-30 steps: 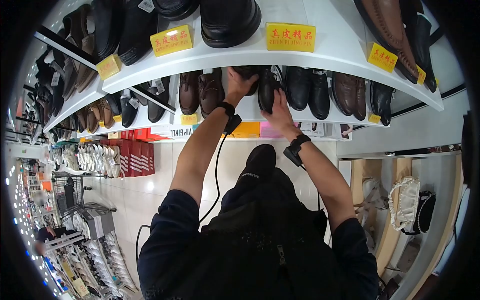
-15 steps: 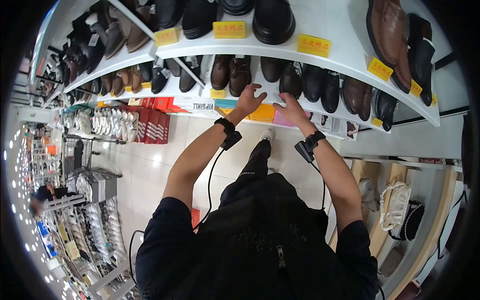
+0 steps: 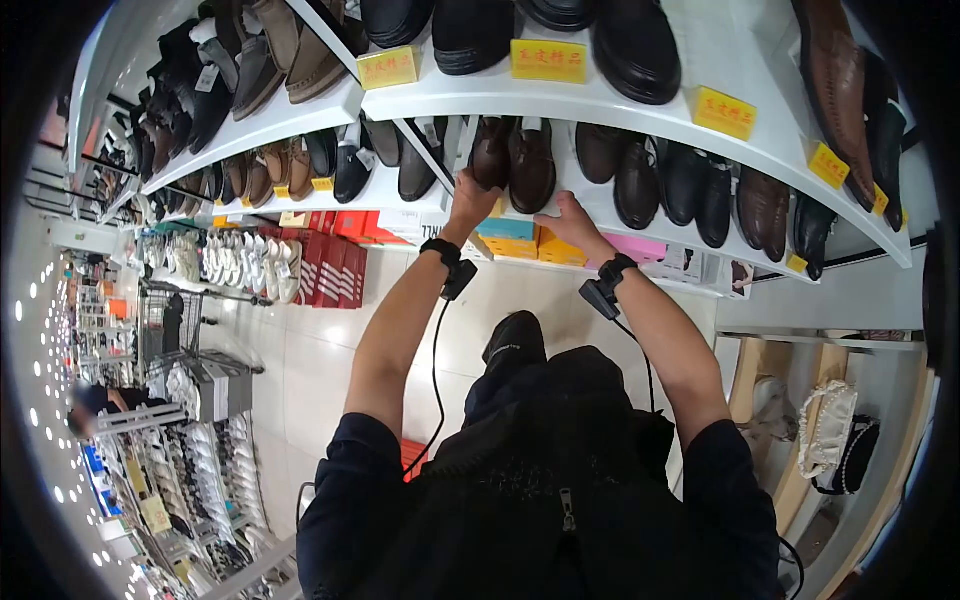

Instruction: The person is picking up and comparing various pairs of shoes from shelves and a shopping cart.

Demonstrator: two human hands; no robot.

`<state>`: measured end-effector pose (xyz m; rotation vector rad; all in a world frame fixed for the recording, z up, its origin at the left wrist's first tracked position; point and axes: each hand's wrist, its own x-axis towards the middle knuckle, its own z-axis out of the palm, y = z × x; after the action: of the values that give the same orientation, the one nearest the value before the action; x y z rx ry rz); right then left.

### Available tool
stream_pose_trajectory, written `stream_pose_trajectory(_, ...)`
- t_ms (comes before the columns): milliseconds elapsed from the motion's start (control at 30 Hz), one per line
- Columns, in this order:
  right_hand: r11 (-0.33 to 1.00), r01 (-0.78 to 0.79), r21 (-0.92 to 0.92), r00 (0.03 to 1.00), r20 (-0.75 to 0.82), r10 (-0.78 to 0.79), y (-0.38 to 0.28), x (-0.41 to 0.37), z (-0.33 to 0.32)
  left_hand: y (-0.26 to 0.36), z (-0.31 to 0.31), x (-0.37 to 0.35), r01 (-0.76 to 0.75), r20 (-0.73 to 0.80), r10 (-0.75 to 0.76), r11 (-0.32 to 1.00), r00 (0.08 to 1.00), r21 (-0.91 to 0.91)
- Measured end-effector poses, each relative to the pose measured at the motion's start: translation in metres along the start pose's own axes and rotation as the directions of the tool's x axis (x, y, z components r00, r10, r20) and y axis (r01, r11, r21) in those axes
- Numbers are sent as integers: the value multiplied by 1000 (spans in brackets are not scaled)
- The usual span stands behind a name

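Note:
A pair of dark brown leather shoes stands on the lower shelf point(image 3: 375, 203), toes toward me. My left hand point(image 3: 470, 208) is at the toe of the left brown shoe point(image 3: 490, 155), its fingers apart and overlapping the toe's lower edge. Just below the toe of the right brown shoe point(image 3: 532, 168), my right hand point(image 3: 577, 226) holds nothing, its thumb raised and fingers spread. A yellow price tag point(image 3: 497, 208) shows partly beside my left fingers. Both wrists wear black straps with small cabled devices.
Black shoes point(image 3: 637, 50) and yellow signs point(image 3: 548, 61) line the upper shelf, which overhangs my hands. More dark shoes point(image 3: 636, 185) stand to the right. Coloured shoe boxes point(image 3: 508, 238) sit beneath the lower shelf. A cart point(image 3: 170, 320) and a person point(image 3: 98, 400) are at the left.
My left hand has moved to the toe of the left brown shoe. My right hand has come below the right shoe. The view has shifted, so the shelves appear farther right.

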<state>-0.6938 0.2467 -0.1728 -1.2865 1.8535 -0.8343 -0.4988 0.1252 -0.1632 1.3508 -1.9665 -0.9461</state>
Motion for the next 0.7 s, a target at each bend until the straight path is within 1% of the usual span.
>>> stream_pose_trajectory(33, 998, -42, -48, 998, -55, 39, -4, 10, 9, -13, 6, 14, 19, 12, -18, 998, 1000, -52)
stream_pose_trajectory(67, 991, -95, -92, 991, -105, 85, -7, 16, 19, -19, 9, 22, 26, 27, -25, 999, 999, -46)
stream_pose_trajectory(133, 997, -66, -39, 981, -187, 57, -17, 24, 31, -24, 13, 29, -4, 19, 4, 999, 1000, 40)
stream_pose_trajectory(167, 999, -38, -32, 969, -245, 29, -23, 35, 33, -22, 16, 37, -65, -22, 68, 991, 997, 113)
stream_pose_trajectory(200, 1000, -16, -27, 954, -299, 7, -25, 40, 38, -22, 18, 48, -88, 31, 84, 987, 996, 136)
stream_pose_trajectory(233, 996, -84, -17, 954, -291, 75, -24, 47, 41, -23, 22, 56, -100, 54, 91, 978, 994, 185)
stream_pose_trajectory(267, 996, -91, -14, 951, -298, 83, -26, 51, 43, -15, 21, 60, -112, 79, 96, 966, 992, 233)
stream_pose_trajectory(300, 992, -111, -63, 952, -294, 87, -26, 53, 44, -11, 22, 64, -119, 90, 101, 966, 991, 231)
stream_pose_trajectory(333, 985, -131, -111, 953, -289, 94, -26, 54, 47, -7, 23, 66, -54, 103, 31, 973, 994, 226)
stream_pose_trajectory(367, 985, -135, -108, 949, -300, 98, -26, 55, 49, -9, 26, 72, 7, 112, -33, 975, 993, 221)
stream_pose_trajectory(400, 984, -135, -112, 935, -342, 90, -27, 54, 52, -10, 28, 76, -3, 118, -23, 975, 993, 220)
stream_pose_trajectory(433, 984, -137, -115, 921, -381, 83, -27, 52, 55, -12, 30, 78, 33, 102, -55, 979, 993, 201)
stream_pose_trajectory(467, 984, -142, -111, 917, -388, 88, -21, 53, 60, -16, 31, 78, 72, 86, -88, 981, 992, 182)
stream_pose_trajectory(500, 988, -95, -122, 899, -437, 32, -16, 53, 67, -20, 31, 78, 65, 94, -84, 981, 992, 185)
stream_pose_trajectory(533, 990, -45, -133, 871, -491, -26, -13, 56, 71, -21, 30, 81, 55, 108, -71, 988, 992, 145)
stream_pose_trajectory(567, 991, -49, -127, 862, -506, -23, -11, 59, 72, -19, 28, 84, 44, 124, -57, 994, 991, 103)
stream_pose_trajectory(600, 994, -11, -112, 856, -515, -49, -8, 60, 72, -16, 28, 85, 38, 139, -46, 997, 989, 60)
stream_pose_trajectory(633, 995, 25, -98, 850, -521, -72, -6, 59, 73, -14, 29, 83, 47, 82, -49, 998, 995, 33)
stream_pose_trajectory(667, 995, 19, -96, 848, -526, -67, -7, 58, 68, -18, 32, 88, 43, 89, -46, 999, 995, 34)
stream_pose_trajectory(700, 999, 44, 6, 869, -493, -36, -9, 55, 60, -27, 34, 94, 0, 90, 3, 999, 996, -38)
